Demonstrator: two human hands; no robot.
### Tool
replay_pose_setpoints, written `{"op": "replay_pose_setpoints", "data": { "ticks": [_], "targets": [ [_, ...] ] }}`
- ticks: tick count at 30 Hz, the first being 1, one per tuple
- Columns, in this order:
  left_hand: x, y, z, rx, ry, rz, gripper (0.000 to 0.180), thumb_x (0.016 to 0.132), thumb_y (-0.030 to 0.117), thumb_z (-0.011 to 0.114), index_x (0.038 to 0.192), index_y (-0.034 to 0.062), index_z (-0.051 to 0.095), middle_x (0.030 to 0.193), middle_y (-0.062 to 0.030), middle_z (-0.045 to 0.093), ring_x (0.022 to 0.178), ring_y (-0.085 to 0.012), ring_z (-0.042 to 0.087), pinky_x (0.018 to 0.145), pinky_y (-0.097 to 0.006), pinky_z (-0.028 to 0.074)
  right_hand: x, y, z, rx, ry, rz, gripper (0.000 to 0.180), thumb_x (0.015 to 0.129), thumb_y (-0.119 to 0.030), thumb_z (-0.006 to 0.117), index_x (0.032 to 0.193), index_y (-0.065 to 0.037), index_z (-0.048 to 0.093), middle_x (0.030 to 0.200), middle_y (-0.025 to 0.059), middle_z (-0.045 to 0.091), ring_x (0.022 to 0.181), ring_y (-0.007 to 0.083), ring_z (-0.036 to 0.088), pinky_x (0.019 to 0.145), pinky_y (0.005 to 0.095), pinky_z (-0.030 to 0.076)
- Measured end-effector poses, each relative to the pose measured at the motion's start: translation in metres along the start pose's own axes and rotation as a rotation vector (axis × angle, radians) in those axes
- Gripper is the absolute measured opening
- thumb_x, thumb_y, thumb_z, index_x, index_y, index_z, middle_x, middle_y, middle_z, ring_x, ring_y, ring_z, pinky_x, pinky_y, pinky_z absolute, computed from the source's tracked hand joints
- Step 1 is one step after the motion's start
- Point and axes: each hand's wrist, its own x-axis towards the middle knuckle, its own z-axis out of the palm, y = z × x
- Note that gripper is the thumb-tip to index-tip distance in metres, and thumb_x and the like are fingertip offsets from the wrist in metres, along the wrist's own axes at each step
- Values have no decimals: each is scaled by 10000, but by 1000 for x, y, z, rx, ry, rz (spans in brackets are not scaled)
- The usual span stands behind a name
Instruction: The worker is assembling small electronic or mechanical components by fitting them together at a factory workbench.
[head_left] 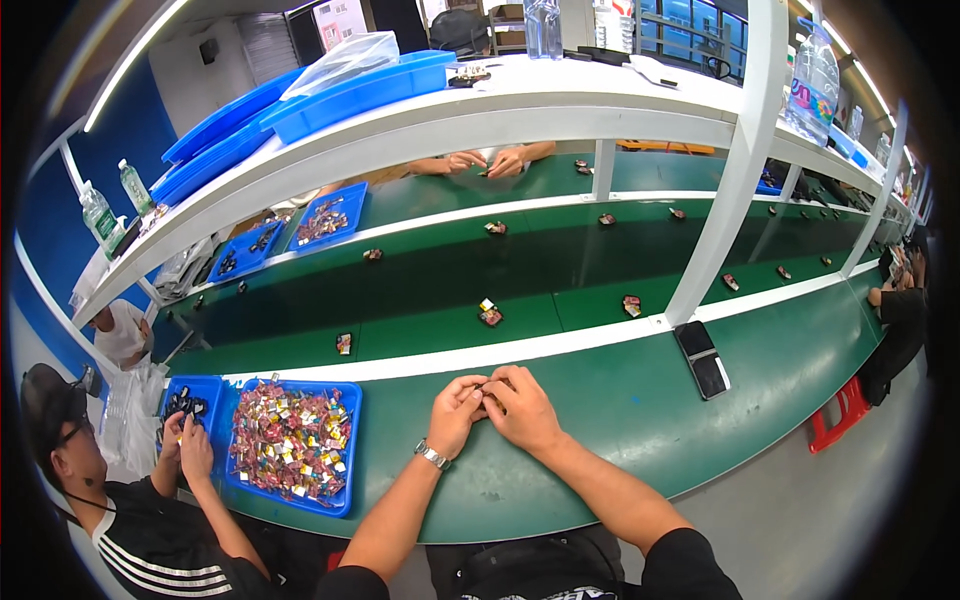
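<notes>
Over the green worktop [600,430], my left hand [456,415] and my right hand [524,410] meet with fingertips pinched together. Between them is a small dark thing, mostly covered by my fingers, so I cannot make out its kind. A metal-banded watch sits on my left wrist. To the left of my hands lies a blue tray [355,440] heaped with small wired parts [290,440] in reddish, yellow and white.
A dark phone-like device [703,360] lies on the right. Beyond a white rail, small assemblies [490,314] sit spaced along a green conveyor [420,320]. A co-worker [120,500] handles parts at a smaller blue tray on the left. A white post [722,190] rises right of centre.
</notes>
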Motion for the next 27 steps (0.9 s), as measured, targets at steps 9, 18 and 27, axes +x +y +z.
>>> {"op": "replay_pose_setpoints", "data": {
  "ticks": [9, 18, 27],
  "targets": [
    [2, -5, 9, 186, 115, 19, 165, 977, 67, 526, 1128, 31, 582, 1025, -52, 669, 856, -98, 646, 726, -242, 546, -7, 9, 0, 301, -47, 350, 150, 800, 6, 665, 942, -14, 621, 903, 109, 616, 736, 223, 654, 665, 309, 542],
    [2, -1, 11, 51, 148, 99, 251, 989, 79, 496, 1228, 2, 512, 1200, -148, 620, 1054, -214, 636, 858, -328, 564, 5, 42, 0, 441, -62, 545, 146, 825, -17, 663, 967, 5, 642, 897, 114, 672, 757, 173, 680, 687, 291, 544],
    [11, -8, 6, 169, 23, 144, 222, 964, 30, 496, 1163, -48, 556, 1177, -159, 628, 1046, -219, 637, 868, -337, 560, 71, 177, 3, -356, -83, 549, 281, 770, -171, 745, 1007, -31, 687, 939, 138, 694, 861, 300, 663, 800, 415, 514]
  ]
}}
